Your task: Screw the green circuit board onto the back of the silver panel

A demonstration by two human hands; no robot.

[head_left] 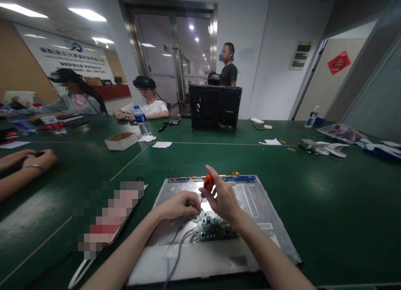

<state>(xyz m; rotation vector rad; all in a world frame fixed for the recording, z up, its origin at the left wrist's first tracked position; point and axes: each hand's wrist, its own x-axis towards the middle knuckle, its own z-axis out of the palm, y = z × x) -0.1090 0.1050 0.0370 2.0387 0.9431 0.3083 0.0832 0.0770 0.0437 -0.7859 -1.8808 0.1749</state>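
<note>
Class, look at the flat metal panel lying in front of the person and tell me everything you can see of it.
The metal panel is a large, flat, silvery grey sheet, like the back of a screen, lying face down on the green table. A blue strip runs along its far edge. A small green circuit board sits near its middle, with grey cables trailing toward the near edge. The left hand and right hand, holding an orange-handled screwdriver, work above the board.

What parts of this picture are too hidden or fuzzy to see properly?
All in the head view:
- The screwdriver tip: hidden behind the right hand.
- What the left hand pinches: too small, covered by its fingers.
- The green circuit board: partly under both hands; its parts are too small to read.
- The metal panel: its near edge is cut off by the frame bottom.
- The flat thing left of the panel: blurred out.
</note>
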